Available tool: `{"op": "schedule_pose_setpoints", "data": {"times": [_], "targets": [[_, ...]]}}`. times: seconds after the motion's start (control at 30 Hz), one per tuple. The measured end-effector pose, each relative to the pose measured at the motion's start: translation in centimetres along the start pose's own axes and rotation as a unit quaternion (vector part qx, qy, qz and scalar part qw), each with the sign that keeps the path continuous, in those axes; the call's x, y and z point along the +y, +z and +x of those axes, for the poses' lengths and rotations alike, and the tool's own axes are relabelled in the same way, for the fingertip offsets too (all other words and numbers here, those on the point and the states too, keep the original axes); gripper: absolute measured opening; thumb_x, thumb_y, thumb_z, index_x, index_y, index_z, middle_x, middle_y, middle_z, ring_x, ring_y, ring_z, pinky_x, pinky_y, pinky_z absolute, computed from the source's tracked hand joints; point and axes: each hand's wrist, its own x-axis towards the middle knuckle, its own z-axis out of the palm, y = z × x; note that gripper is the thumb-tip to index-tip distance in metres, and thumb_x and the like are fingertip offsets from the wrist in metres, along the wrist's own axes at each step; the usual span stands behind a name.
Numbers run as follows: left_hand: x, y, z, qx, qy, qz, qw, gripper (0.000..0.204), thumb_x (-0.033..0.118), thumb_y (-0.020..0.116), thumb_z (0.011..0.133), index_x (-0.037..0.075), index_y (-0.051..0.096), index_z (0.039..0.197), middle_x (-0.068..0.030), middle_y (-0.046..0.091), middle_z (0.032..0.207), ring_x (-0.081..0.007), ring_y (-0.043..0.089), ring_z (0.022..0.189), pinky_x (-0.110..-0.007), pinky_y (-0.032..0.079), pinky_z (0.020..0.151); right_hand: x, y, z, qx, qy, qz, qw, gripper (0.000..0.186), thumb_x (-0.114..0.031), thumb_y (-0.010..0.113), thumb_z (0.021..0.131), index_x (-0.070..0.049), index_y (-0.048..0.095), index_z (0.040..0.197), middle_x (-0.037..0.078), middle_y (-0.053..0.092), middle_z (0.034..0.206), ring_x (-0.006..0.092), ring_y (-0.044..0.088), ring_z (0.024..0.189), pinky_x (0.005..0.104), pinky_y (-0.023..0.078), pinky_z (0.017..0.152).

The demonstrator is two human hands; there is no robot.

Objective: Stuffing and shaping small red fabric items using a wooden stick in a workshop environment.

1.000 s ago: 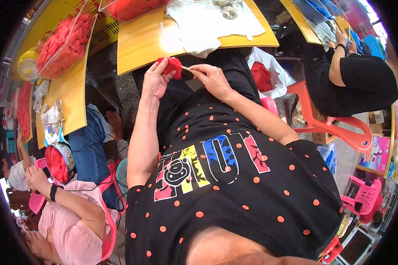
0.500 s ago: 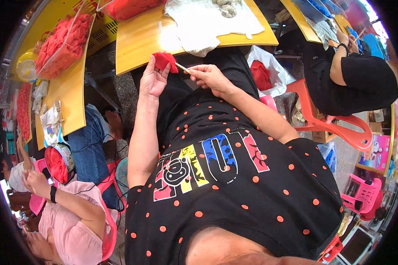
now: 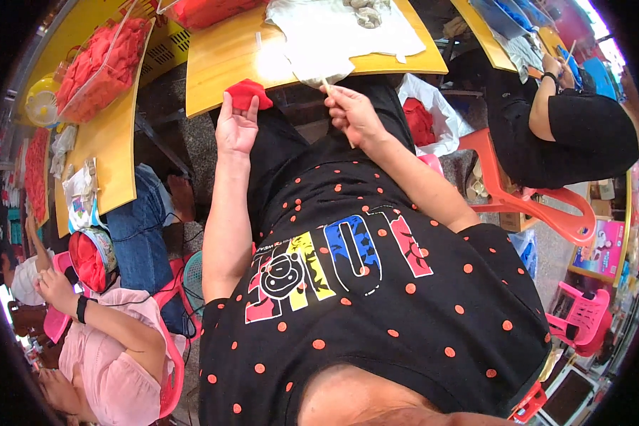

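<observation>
A small red fabric piece (image 3: pixel 248 94) is held up in the fingers of my left hand (image 3: pixel 236 133), over the near edge of the yellow table (image 3: pixel 216 67). My right hand (image 3: pixel 356 117) grips a thin pale stick (image 3: pixel 325 84), with one end sticking up past the fingertips and the other showing under the palm. The stick and the red fabric are apart. Beyond my hands a white cloth (image 3: pixel 312 35) lies on the table and hangs a little over its edge. Several grey lumps (image 3: pixel 367 14) rest on that cloth.
A clear bin of red fabric (image 3: pixel 99 71) stands on the left table. Beside my right leg sits a white bag (image 3: pixel 437 117) with red fabric. A person in pink (image 3: pixel 113 341) sits at left, another in black (image 3: pixel 568 128) at right, near an orange-red chair (image 3: pixel 500 170).
My right hand has pulled the stick away from the red fabric and moved right, turning the stick more upright. My left hand, still holding the fabric, has shifted slightly left.
</observation>
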Motion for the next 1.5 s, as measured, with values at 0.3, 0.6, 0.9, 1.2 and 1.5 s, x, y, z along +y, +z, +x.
{"op": "schedule_pose_setpoints", "data": {"times": [0.3, 0.6, 0.9, 1.2, 1.5], "targets": [[-0.8, 1.7, -1.0, -0.045, 0.0, 0.089, 0.995, 0.014, 0.013, 0.061, 0.086, 0.007, 0.06, 0.098, -0.0053, 0.065, 0.095, -0.0161, 0.064, 0.085, -0.034, 0.055, 0.078, -1.0, 1.2, -0.8, -0.012, -0.179, -0.359, 0.916, 0.021, -0.021, 0.056, 0.09, -0.003, 0.067, 0.096, -0.004, 0.055, 0.066, 0.0013, 0.042, 0.054, 0.0164, 0.033, 0.048], [0.2, 1.4, -1.1, -0.024, -0.01, 0.079, 0.997, 0.01, 0.014, 0.063, 0.085, 0.008, 0.061, 0.093, -0.0034, 0.066, 0.091, -0.0138, 0.064, 0.079, -0.031, 0.057, 0.073, -2.5, 1.2, -1.6, -0.005, -0.23, -0.507, 0.831, 0.023, -0.023, 0.059, 0.086, -0.004, 0.067, 0.095, 0.009, 0.064, 0.068, 0.0144, 0.061, 0.06, 0.0278, 0.048, 0.058], [0.3, 1.9, -1.6, -0.029, 0.004, 0.15, 0.988, 0.015, 0.011, 0.064, 0.084, 0.008, 0.061, 0.098, -0.0037, 0.065, 0.093, -0.0142, 0.064, 0.081, -0.03, 0.056, 0.07, -2.7, 1.0, -1.8, -0.026, -0.236, -0.529, 0.814, 0.024, -0.022, 0.059, 0.087, -0.002, 0.067, 0.096, 0.005, 0.062, 0.066, 0.0078, 0.055, 0.059, 0.0236, 0.043, 0.055], [-0.2, 2.2, -1.8, -0.045, 0.037, 0.238, 0.97, 0.024, 0.006, 0.065, 0.082, 0.003, 0.059, 0.105, -0.0054, 0.064, 0.096, -0.015, 0.063, 0.082, -0.027, 0.055, 0.066, -2.3, 0.9, -1.5, -0.043, -0.243, -0.539, 0.806, 0.022, -0.02, 0.059, 0.086, -0.002, 0.067, 0.097, 0.006, 0.063, 0.067, 0.009, 0.057, 0.06, 0.0242, 0.044, 0.056], [-1.8, 2.6, -2.3, -0.093, 0.053, 0.393, 0.913, 0.053, 0.0, 0.069, 0.076, -0.004, 0.047, 0.124, -0.01, 0.064, 0.094, -0.012, 0.063, 0.074, -0.021, 0.053, 0.063, -1.3, 0.7, -1.2, -0.071, -0.218, -0.555, 0.8, 0.022, -0.019, 0.059, 0.086, -0.001, 0.066, 0.097, 0.007, 0.064, 0.07, 0.0096, 0.058, 0.063, 0.024, 0.046, 0.059]]}}
